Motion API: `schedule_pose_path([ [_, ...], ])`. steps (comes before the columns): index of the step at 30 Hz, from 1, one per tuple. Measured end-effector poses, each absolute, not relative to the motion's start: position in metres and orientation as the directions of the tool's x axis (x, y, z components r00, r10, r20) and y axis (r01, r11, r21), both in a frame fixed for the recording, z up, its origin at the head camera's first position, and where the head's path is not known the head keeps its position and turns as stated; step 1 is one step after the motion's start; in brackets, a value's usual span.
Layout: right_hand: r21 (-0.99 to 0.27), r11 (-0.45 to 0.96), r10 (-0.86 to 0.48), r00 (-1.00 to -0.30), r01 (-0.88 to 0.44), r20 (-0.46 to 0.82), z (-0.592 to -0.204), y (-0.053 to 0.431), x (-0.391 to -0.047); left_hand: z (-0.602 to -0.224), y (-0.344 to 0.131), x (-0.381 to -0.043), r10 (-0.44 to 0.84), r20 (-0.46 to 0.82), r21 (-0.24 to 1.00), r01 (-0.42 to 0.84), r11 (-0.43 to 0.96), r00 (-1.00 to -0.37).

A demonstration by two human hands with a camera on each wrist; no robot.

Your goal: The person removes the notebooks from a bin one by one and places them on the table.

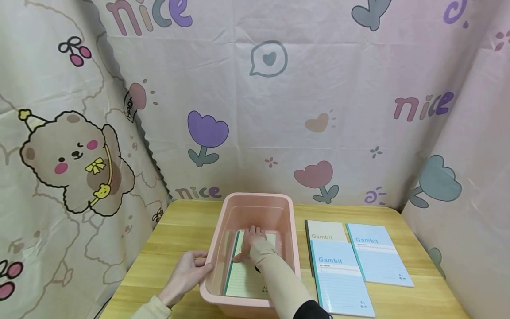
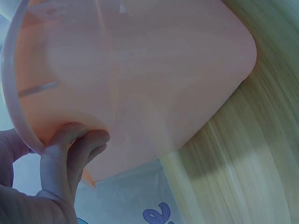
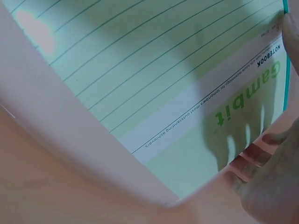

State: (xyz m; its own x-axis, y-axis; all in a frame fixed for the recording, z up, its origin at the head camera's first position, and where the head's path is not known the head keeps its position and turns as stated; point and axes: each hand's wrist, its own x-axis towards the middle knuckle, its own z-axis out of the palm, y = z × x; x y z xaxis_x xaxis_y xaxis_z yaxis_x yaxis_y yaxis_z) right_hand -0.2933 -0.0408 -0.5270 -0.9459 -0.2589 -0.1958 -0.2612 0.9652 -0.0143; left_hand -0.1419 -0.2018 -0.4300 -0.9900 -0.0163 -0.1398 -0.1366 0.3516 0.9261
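A pink plastic bin [image 1: 295, 248] stands on the table. My left hand [image 1: 187, 274] grips its left rim, thumb over the edge and fingers against the outer wall [image 2: 177, 70], as the left wrist view shows. Inside the bin lies a pale green Gambit notebook [image 1: 244, 281] with a green spine. My right hand [image 1: 253, 243] reaches in and holds this notebook near its far end. In the right wrist view its fingers [image 3: 250, 161] are at the top edge of the cover [image 3: 131, 60] and the thumb is by the spine. What lies beneath the notebook is mostly hidden.
Right of the bin, a blue notebook [image 1: 342, 288] overlaps a beige notebook [image 1: 328, 228]. Another blue notebook [image 1: 384, 263] lies beside them. The wooden table [image 1: 185, 226] meets a printed curtain [image 1: 247, 102] at its back and sides.
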Motion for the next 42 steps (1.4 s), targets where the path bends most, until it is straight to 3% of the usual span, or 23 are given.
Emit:
schedule_pose_path([
  [22, 0.080, 0.953, -0.284, -0.952, -0.294, -0.116, -0.535, -0.039, -0.299, -0.428, -0.199, -0.141, -0.029, -0.147, 0.927, -0.148, 0.344, -0.989],
  [42, -0.180, 0.942, -0.301, -0.949, -0.282, -0.089, -0.533, -0.036, -0.311, -0.432, -0.199, -0.142, -0.045, -0.144, 0.923, -0.150, 0.353, -0.989],
])
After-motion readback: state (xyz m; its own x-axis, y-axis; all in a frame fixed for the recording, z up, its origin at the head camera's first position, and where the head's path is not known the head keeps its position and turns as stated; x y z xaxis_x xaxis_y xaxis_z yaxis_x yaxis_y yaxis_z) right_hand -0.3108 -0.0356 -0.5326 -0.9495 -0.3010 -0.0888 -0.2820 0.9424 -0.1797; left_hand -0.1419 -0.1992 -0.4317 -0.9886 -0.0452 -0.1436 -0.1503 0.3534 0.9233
